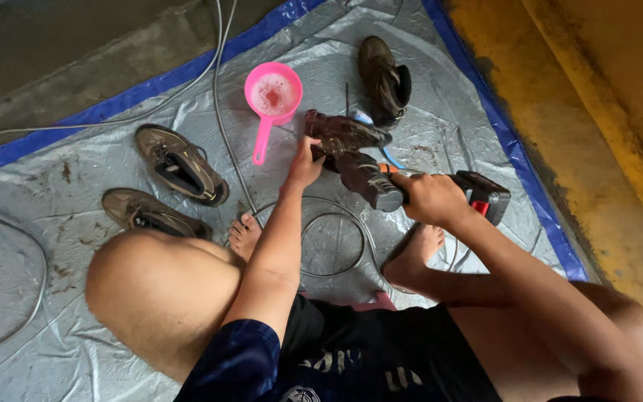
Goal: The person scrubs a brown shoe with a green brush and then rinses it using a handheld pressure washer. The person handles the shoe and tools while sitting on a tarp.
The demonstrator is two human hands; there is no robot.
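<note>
Item: muddy brown lace-up shoe (340, 134), held off the ground above the crinkled grey plastic tarp with blue edging (53, 186); left hand (305, 165) grips its near edge, fingers closed on it. Right hand (429, 197) wraps a black cordless power tool with red-trimmed battery pack (478, 195), fingers clasped round the grip; the tool's dark head (366, 181) presses against the shoe, its fitting perhaps a brush, too blurred to tell. Just beside the shoe: pink plastic scoop with long handle (272, 93), holding foamy liquid. Beyond: one brown shoe lying on its side (385, 78). To the left: two more brown shoes (180, 164), well apart from the hands. Grey hose (336, 246) loops near the bare feet.
</note>
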